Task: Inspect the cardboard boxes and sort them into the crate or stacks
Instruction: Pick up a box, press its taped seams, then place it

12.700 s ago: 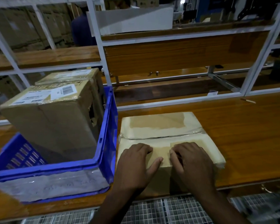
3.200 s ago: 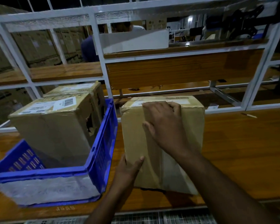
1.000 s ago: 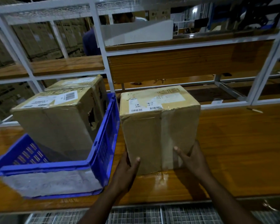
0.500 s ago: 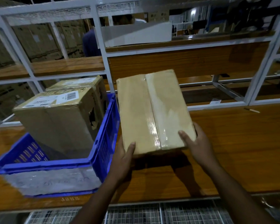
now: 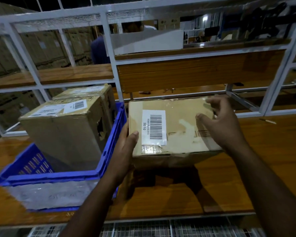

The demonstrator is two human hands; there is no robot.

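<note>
A taped cardboard box (image 5: 181, 130) with a white barcode label facing up is held above the wooden table (image 5: 263, 159), tilted toward me. My left hand (image 5: 125, 147) grips its left edge, thumb on top. My right hand (image 5: 219, 124) lies over the box's right side with fingers spread and loosely bent; its grip is unclear. To the left stands a blue crate (image 5: 109, 137) holding two labelled cardboard boxes, a torn one in front (image 5: 63, 134) and another (image 5: 92, 93) behind it.
A white metal rack (image 5: 109, 53) with wooden shelves rises behind the table. A person in a dark top (image 5: 99, 50) stands beyond it. Stacked cartons (image 5: 41, 48) fill the far left background. A wire grid (image 5: 143, 228) runs below the table's near edge.
The box has been turned between my hands: half a second ago its taped seam faced me, now the barcode face is up. My right hand moved from the lower right corner onto the top right.
</note>
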